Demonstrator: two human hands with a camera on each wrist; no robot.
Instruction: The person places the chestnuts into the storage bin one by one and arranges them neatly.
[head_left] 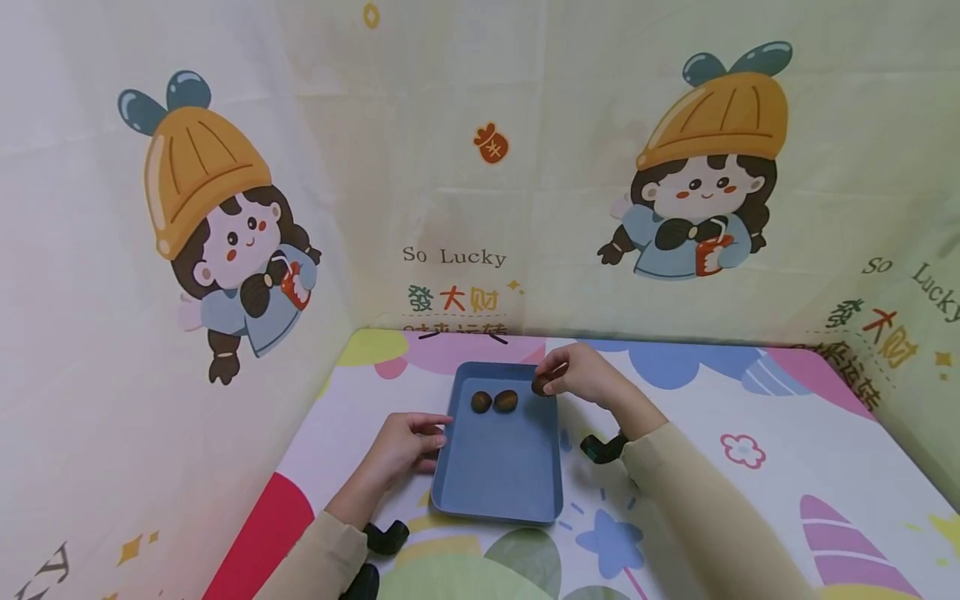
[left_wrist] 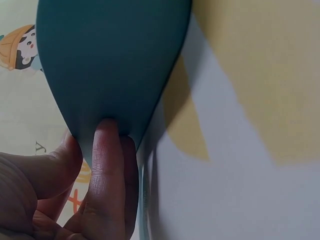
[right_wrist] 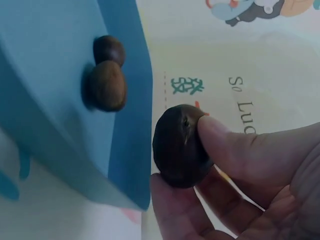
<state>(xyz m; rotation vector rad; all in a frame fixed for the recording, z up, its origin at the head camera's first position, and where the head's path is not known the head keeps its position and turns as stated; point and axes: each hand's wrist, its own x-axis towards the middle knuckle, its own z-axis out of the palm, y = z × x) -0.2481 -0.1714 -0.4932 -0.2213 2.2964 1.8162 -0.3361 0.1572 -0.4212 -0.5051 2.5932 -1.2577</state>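
Observation:
A blue rectangular tray [head_left: 498, 475] lies on the table. Inside its far half, two brown chestnuts sit side by side, a smaller one [head_left: 481, 402] and a larger one [head_left: 506, 401]. My right hand [head_left: 588, 379] pinches a third, dark chestnut [right_wrist: 180, 147] between thumb and fingers, over the tray's far right corner in the head view. On the opposite side, my left hand [head_left: 397, 450] touches the tray's left wall with its fingers extended. The left wrist view shows a straight finger [left_wrist: 106, 165] against the tray's outer surface.
The table [head_left: 697, 475] wears a cartoon-patterned cover with a blue star and clouds. Patterned cloth walls [head_left: 555, 208] rise behind it and at both sides. Black devices [head_left: 603, 447] are strapped at the wrists below the sleeves.

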